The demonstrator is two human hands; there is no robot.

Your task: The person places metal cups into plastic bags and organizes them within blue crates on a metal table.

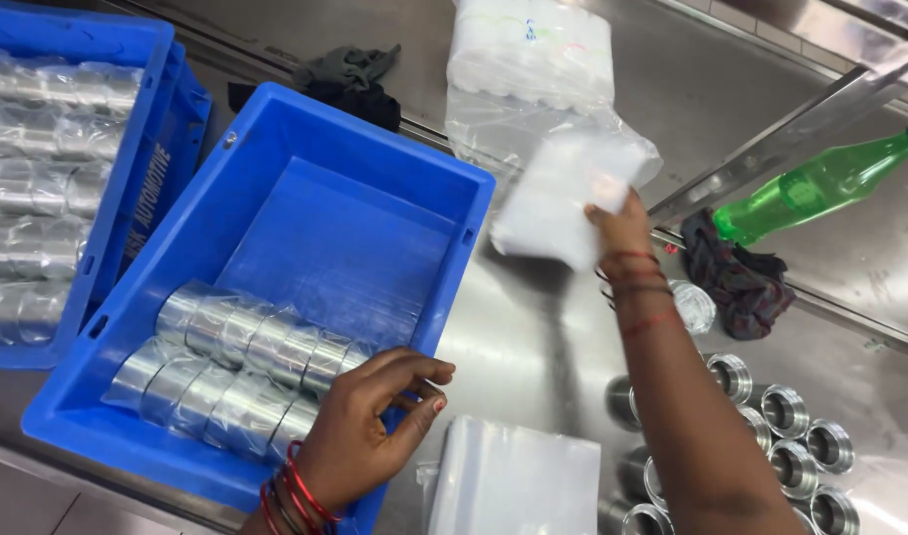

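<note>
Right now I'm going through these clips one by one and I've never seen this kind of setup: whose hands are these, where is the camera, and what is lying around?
There is one picture, taken by a camera worn on the person's head, looking down at a steel table. Both bare hands belong to that person. The left hand rests at the near edge of a blue crate, touching a plastic-wrapped row of shiny metal rings inside it. The right hand holds up a clear plastic bag. A second blue crate at the far left holds more wrapped rows. Loose metal rings, a stack of flat bags, a green bottle and dark cloths lie on the table.
</note>
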